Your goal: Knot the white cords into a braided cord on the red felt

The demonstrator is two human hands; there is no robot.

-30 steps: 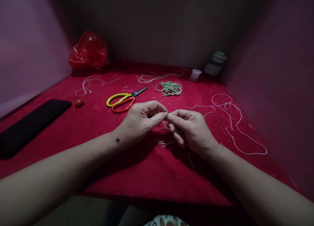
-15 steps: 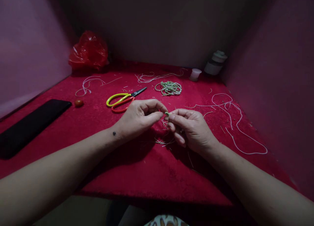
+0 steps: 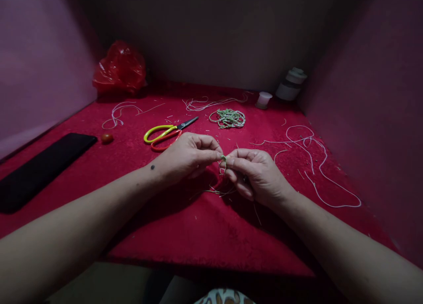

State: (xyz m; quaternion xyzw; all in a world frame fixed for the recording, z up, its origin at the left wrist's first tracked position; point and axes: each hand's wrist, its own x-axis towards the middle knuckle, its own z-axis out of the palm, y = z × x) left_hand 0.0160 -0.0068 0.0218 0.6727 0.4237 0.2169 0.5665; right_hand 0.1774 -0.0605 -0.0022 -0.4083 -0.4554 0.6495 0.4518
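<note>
A small green knotted cord point(image 3: 224, 158) is pinched between my two hands, with thin pale strands hanging below it. My left hand point(image 3: 190, 156) has thumb and forefinger closed on its left side. From the right, my right hand point(image 3: 253, 169) grips it with thumb and forefinger, the other fingers curled underneath. Scissors point(image 3: 165, 134) with one yellow and one red handle lie partly behind my left hand, blades pointing back right. Beyond my hands rests a bundle of green and white braided cord point(image 3: 228, 118).
On the red cloth point(image 3: 198, 242) lie a black flat object point(image 3: 46, 167), a small reddish-brown bead point(image 3: 107, 138) and loose white thread point(image 3: 325, 163). Farther back are a red plastic bag point(image 3: 120, 70), a thread spool point(image 3: 263, 100) and a white bottle point(image 3: 291, 84). Walls enclose the sides and back.
The fingertips of my left hand have come down slightly, and its thumb lies straighter against the green cord. More of the strands below the cord now show. My right hand has barely moved.
</note>
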